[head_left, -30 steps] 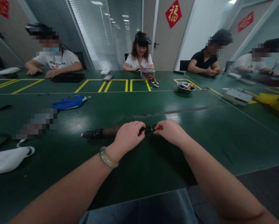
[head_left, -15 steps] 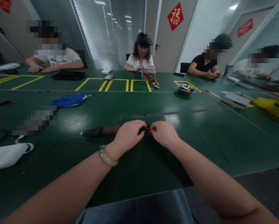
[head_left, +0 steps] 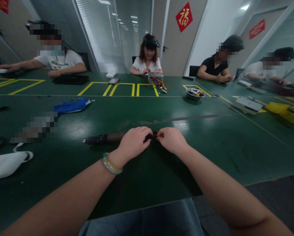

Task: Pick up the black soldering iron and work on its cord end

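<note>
A long dark rod-shaped tool (head_left: 105, 139) lies on the green table (head_left: 142, 177), its metal tip pointing left. My left hand (head_left: 134, 142) is closed over its right end. My right hand (head_left: 171, 140) pinches a small dark part (head_left: 154, 135) at that same end, and the two hands nearly touch. A pale green bangle (head_left: 110, 164) sits on my left wrist. The joint between tool and small part is mostly hidden by my fingers.
A blue glove (head_left: 70, 105) lies at mid-left, a white device (head_left: 7, 163) at the near left edge. A metal bowl (head_left: 195, 93) and a wired power unit (head_left: 156, 79) stand farther back. Several people sit round the far side. A yellow object (head_left: 286, 111) is at the right.
My right hand has slid left toward my left hand, closing the gap over the small dark part. The person at far left has stretched an arm outward.
</note>
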`<action>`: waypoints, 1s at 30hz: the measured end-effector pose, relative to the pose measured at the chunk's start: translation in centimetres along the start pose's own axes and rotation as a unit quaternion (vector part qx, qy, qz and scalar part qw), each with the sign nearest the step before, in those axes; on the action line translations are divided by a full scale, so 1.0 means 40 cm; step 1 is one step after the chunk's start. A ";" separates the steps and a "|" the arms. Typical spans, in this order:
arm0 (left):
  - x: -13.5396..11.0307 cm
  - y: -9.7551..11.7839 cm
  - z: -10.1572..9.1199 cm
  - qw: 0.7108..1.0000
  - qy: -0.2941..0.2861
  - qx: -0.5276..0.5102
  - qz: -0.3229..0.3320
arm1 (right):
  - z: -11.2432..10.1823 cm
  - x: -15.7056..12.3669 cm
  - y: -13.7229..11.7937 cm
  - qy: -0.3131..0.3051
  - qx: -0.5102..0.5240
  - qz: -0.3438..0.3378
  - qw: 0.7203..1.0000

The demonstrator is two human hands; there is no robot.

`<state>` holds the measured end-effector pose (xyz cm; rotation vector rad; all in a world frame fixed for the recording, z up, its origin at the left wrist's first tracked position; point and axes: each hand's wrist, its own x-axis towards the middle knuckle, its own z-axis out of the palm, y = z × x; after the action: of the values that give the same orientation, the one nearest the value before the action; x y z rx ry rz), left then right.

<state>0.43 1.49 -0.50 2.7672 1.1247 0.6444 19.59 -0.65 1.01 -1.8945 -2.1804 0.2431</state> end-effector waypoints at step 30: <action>0.001 -0.012 0.006 1.000 0.012 -0.015 0.009 | 0.028 0.008 0.012 0.003 0.097 0.013 0.995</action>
<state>0.26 1.88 -0.81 2.7550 1.0854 0.6916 19.67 -0.24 -0.17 -1.8138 -2.0476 0.4376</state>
